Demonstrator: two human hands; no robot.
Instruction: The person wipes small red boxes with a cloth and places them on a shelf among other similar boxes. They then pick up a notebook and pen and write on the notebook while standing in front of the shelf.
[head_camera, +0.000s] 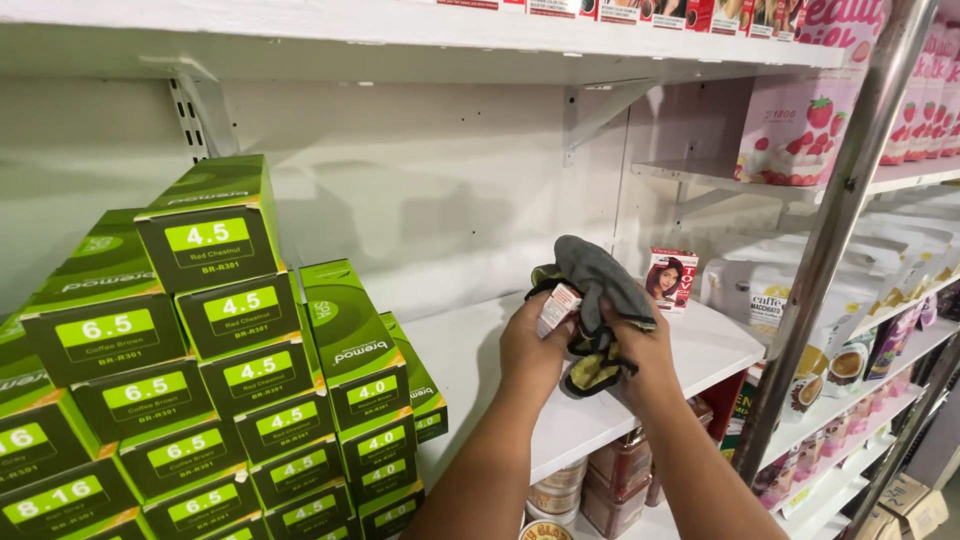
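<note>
My left hand (532, 345) grips a small white and red box (558, 308) above the white shelf (705, 345). My right hand (645, 352) holds a grey cloth with yellow and black parts (597, 285), pressed against the box. The cloth drapes over the top of both hands and hides most of the box. Both hands are close together, just above the shelf's front half.
Stacks of green boxes (215, 375) fill the shelf's left side. A small red box with a portrait (671, 279) stands at the back right. A metal upright (835, 235) rises at right, with packets and pouches on shelves beyond. Jars (620, 475) sit below.
</note>
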